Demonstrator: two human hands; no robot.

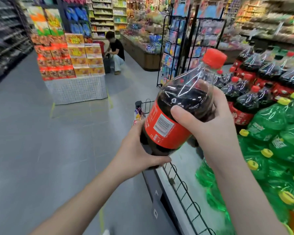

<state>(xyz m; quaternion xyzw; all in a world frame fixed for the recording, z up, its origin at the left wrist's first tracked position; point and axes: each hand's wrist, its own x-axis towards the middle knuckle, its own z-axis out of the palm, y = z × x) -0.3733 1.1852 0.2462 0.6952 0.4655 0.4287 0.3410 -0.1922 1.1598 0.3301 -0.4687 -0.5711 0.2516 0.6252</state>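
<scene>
Fingers (180,114) of both hands curled round one large cola bottle (183,100), held tilted in the air above the aisle-side edge of the drinks display.

Left hand (139,150) cups the base from below, thumb across the bottom. Right hand (210,126) wraps the body by the red label (163,133), thumb on the front. Red cap (214,58) is on, pointing up and to the right; the barcode faces the camera. Bottle hangs clear of the wire rail (178,180) and of the stacked cola bottles (248,100) and green bottles (278,141) on the right. Judgement: the pick is done, the bottle is off the stack and firmly carried, likely a label check. Left to do: set it in a basket or cart, none in view, or return it to the display.
</scene>
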